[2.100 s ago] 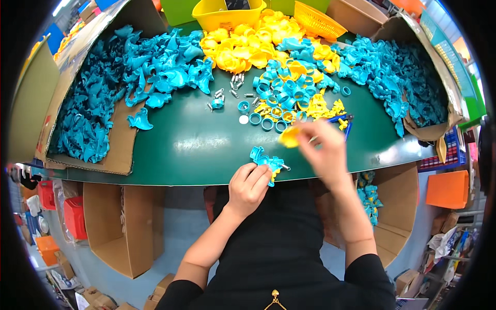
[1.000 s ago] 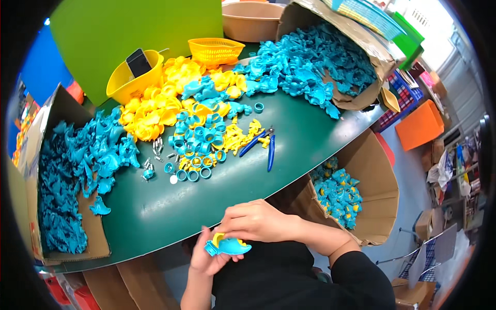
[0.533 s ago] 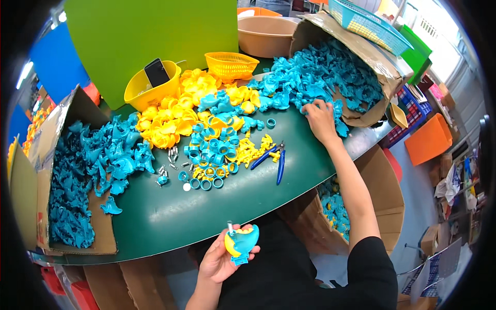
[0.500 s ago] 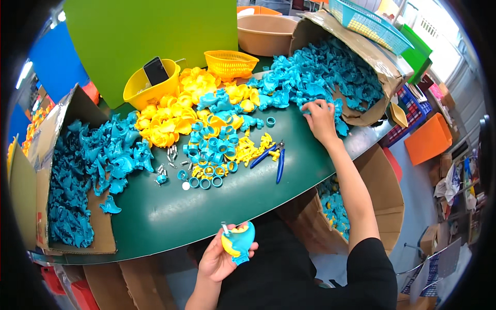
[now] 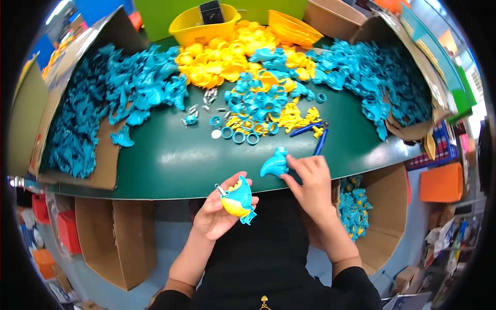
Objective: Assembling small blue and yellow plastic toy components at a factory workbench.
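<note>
My left hand (image 5: pixel 213 219) is closed round a teal-and-yellow toy body half (image 5: pixel 241 195), its hollow side up. A small metal piece (image 5: pixel 220 189) sticks out of that half's left edge. To its right, my right hand (image 5: pixel 313 183) pinches a loose teal plastic shell (image 5: pixel 274 165) between thumb and fingers, just above the table's near edge. Beyond the hands lie teal rings (image 5: pixel 253 138), small yellow pieces (image 5: pixel 295 118), little metal cylinders (image 5: pixel 210 95) and a pair of blue-handled pliers (image 5: pixel 320 142).
Cardboard boxes spilling teal shells stand left (image 5: pixel 106 173) and right (image 5: pixel 413 135) on the green table (image 5: pixel 170 170). Yellow shells (image 5: pixel 217 64) are heaped at the back before a yellow basin (image 5: pixel 201 30). Below the right edge, an open carton (image 5: pixel 385 222) holds teal-and-yellow parts.
My right hand has come back from the right-hand teal heap to near my left hand, now with a teal shell in its fingers. The view has shifted.
</note>
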### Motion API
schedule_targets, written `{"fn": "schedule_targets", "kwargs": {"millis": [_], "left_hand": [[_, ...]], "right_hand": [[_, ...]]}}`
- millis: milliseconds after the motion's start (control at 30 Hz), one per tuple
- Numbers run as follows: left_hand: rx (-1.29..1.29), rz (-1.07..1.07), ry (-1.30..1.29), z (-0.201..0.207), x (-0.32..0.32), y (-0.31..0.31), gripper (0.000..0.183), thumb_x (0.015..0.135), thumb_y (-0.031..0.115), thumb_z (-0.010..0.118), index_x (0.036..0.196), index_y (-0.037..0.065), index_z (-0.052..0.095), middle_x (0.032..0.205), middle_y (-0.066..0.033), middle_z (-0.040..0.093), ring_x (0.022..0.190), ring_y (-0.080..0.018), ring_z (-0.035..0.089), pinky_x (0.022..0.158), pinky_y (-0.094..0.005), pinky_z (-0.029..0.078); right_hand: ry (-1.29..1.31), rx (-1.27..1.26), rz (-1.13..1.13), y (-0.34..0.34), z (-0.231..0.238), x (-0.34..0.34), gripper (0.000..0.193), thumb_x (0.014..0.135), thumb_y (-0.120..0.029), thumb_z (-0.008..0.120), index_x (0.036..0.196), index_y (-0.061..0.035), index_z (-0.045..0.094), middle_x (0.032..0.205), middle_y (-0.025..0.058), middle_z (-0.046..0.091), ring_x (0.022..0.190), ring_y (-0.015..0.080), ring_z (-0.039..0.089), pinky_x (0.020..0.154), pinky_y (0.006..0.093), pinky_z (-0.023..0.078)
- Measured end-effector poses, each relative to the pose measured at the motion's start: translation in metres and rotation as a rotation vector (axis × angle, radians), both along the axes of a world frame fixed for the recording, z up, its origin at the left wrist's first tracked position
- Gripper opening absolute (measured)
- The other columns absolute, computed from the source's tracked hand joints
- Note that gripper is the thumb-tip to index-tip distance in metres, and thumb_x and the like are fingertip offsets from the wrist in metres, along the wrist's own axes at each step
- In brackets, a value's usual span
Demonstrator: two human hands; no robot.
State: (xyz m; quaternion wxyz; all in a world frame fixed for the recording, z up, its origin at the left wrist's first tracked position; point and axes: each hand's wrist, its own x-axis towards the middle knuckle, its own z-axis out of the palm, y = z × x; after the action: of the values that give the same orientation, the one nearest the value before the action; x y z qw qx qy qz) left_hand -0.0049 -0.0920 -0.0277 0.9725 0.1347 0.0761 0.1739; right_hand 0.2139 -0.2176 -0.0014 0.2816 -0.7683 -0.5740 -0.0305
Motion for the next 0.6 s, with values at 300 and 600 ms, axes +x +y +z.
{"fn": "schedule_targets", "kwargs": {"millis": [300,600], "left_hand": [[0.179,0.122,0.097,0.005,-0.004,0.006,0.087,0.074,0.018,0.074,0.149,-0.001,0.034,0.14,-0.0159,0.05,0.122,-0.0361,0.058,0.102,-0.0467,0.05],[0.62,0.299,0.14,0.008,0.006,0.001,0.079,0.077,-0.003,0.071,0.147,-0.001,0.036,0.151,-0.0159,0.04,0.135,-0.0258,0.046,0.109,-0.0406,0.044]], "right_hand": [[0.065,-0.364,0.514,0.04,0.02,0.035,0.067,0.077,-0.015,0.079,0.14,-0.0158,0.055,0.131,0.0035,0.059,0.124,0.0313,0.051,0.114,0.0574,0.023],[1.047,0.082,0.331,0.033,0.013,-0.044,0.05,0.082,-0.004,0.076,0.129,0.004,0.061,0.117,0.0101,0.059,0.108,0.0174,0.06,0.095,0.0294,0.048]]}}
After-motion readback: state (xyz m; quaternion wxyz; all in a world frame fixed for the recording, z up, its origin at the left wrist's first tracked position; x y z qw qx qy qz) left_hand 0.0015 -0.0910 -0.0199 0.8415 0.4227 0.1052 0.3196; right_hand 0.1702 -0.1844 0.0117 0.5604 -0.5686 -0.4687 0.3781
